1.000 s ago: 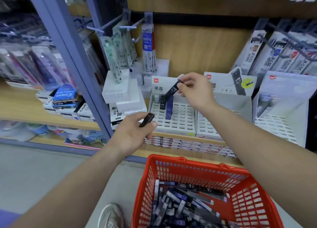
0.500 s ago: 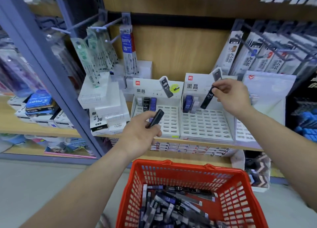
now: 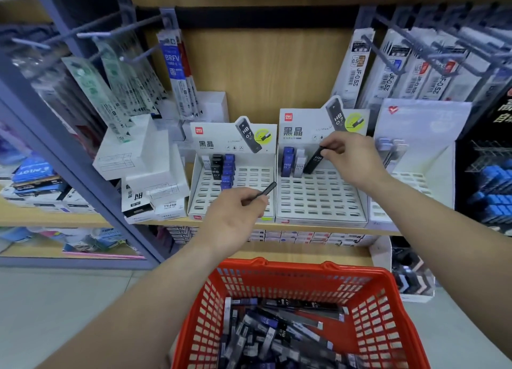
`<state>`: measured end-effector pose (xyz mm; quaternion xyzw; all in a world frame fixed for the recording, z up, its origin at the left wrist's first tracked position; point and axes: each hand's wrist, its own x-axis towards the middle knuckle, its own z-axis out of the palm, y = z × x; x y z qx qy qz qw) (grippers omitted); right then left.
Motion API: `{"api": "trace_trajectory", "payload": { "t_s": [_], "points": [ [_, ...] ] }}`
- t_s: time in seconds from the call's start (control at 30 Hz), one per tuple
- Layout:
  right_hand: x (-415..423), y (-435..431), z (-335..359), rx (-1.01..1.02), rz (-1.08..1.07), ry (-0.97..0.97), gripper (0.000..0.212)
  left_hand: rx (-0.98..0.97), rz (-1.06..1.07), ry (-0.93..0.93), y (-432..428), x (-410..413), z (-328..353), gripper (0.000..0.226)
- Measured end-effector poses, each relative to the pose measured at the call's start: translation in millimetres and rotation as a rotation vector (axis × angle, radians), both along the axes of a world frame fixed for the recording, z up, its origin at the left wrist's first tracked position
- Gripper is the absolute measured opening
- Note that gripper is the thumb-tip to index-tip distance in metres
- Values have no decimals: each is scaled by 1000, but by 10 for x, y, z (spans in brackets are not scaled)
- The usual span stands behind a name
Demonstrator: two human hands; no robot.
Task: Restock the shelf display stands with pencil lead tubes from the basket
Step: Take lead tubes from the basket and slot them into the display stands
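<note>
1. The right hand [image 3: 352, 158] is pinching a black tube [image 3: 314, 160] by its top end between thumb and fingertips. It is tilting the tube so the lower end is dipping toward the far row of the middle stand [image 3: 318, 202], just beside a grey tube [image 3: 299, 163] and a blue tube [image 3: 287, 162] standing there. Gripping the top probably leaves the bottom free to find a slot.
2. The left hand [image 3: 235, 216] is curling its fingers round a second tube [image 3: 267, 189], whose tip is pointing up and right over the near part of the left stand [image 3: 194, 196]. It is likely being kept ready as the next one to place.
3. The left stand is carrying short columns of black tubes [image 3: 216, 166] and blue ones at its far left. Most slots in both stands are showing empty, so the restock looks early.
4. The red basket [image 3: 291, 266] is sitting near, below the shelf [image 3: 69, 216] edge and between the arms. Loose tubes [image 3: 277, 332] are lying heaped inside it, within easy reach.
5. Half a second ago the right hand was carrying its tube higher over this same stand; now the tube's end is reaching the row. A second ago that hand was over the left stand. The left hand is keeping the same grip on its tube.
</note>
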<state>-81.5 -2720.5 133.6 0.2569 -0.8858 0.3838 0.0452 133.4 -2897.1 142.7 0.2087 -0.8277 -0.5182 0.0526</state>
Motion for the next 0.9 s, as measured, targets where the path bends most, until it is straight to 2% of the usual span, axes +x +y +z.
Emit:
{"api": "trace_trajectory", "payload": {
  "t_s": [0.13,0.37,0.6,0.67,0.73,0.77,0.83,0.9],
  "points": [
    [-6,-43,21,46,30,59,12,56,20,20,0,8,20,10],
    [-75,-58,-68,82,5,83,12,94,-14,36,-20,42,27,16],
    [3,-176,-32,228,15,44,17,105,-38,62,-5,50,60,20],
    [100,-146,54,286,0,106,23,94,-49,63,5,44,66,24],
    [297,-94,181,234,6,158,22,89,-57,65,19,35,77,27],
    [432,-66,239,147,45,103,17,88,-66,65,32,33,85,27],
    [753,-17,319,-29,209,-192,9,79,-86,65,68,31,105,24],
    [1034,23,321,-95,334,-422,8,56,-104,53,118,38,121,21]
  ]
}}
